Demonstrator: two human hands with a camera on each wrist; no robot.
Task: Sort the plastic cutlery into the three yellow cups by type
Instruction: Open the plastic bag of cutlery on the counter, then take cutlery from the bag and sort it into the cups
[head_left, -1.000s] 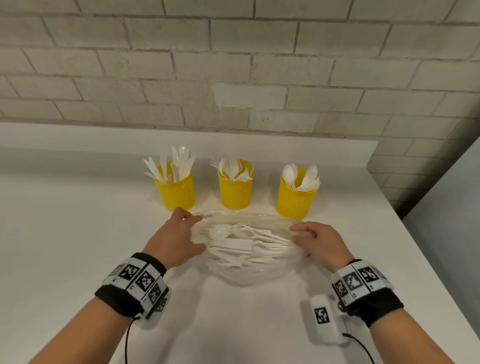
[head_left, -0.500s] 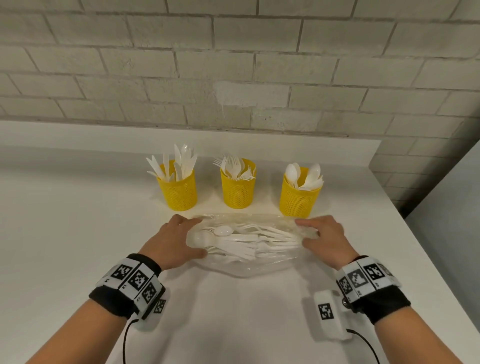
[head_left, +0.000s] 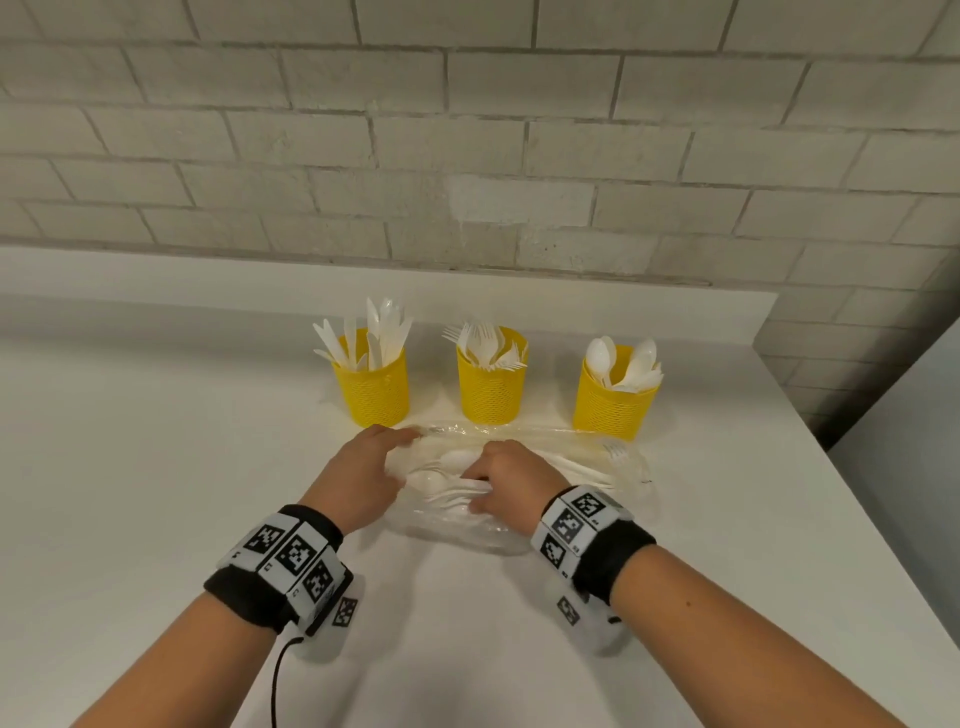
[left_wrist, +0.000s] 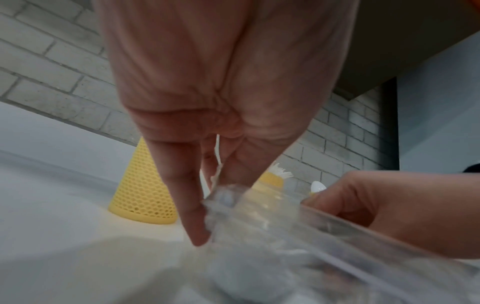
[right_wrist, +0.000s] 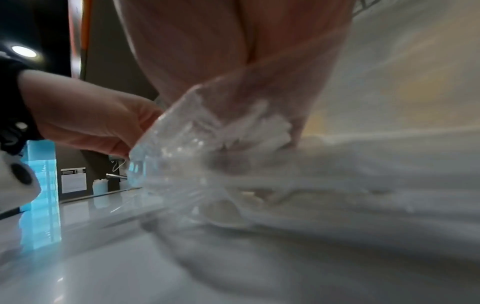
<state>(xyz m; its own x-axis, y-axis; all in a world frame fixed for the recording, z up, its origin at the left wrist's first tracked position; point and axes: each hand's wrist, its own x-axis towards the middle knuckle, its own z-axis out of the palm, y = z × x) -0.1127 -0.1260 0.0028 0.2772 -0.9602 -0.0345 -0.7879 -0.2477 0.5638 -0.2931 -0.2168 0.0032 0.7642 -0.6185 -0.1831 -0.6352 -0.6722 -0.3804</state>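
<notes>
A plain indoor service or break area, possibly a canteen or office pantry; the exact kind cannot be told.

A smooth white counter (head_left: 156, 467) is set against a wall of grey-white painted brick (head_left: 467, 130), with a raised ledge along its far edge and a recess in the brick at its far right corner. Three yellow mesh cups (head_left: 491, 387) of white disposable cutlery are lined up near the far edge. In the right wrist view, a ceiling spotlight (right_wrist: 24, 51) and dark panelling are seen beyond the counter.

Head view looks down at both hands; close wrist views share the bag (head_left: 524, 535).
</notes>
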